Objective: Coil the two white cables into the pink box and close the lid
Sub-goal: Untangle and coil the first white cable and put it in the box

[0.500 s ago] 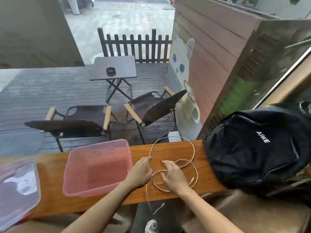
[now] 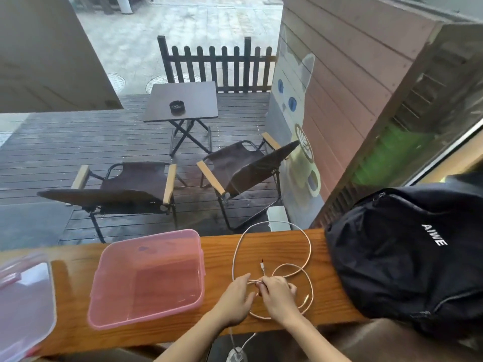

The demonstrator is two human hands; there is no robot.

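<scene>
The open pink box (image 2: 109,307) stands empty on the wooden counter (image 2: 219,249), left of my hands. Its clear lid (image 2: 23,304) lies at the far left edge. A white cable (image 2: 308,246) lies in loose loops on the counter right of the box. My left hand (image 2: 236,300) and my right hand (image 2: 278,296) meet over the loops and pinch the cable strands between them. A plug end (image 2: 262,266) sticks up just behind my fingers. Another white cable length (image 2: 241,344) hangs below the counter's front edge.
A black backpack (image 2: 407,257) fills the right end of the counter, close to the cable loops. Beyond the counter, through glass, are two folding chairs (image 2: 235,171), a small table (image 2: 183,100) and a fence.
Both hands have come closer together over the cable. The loops have shifted and a plug end now points up behind my fingers.
</scene>
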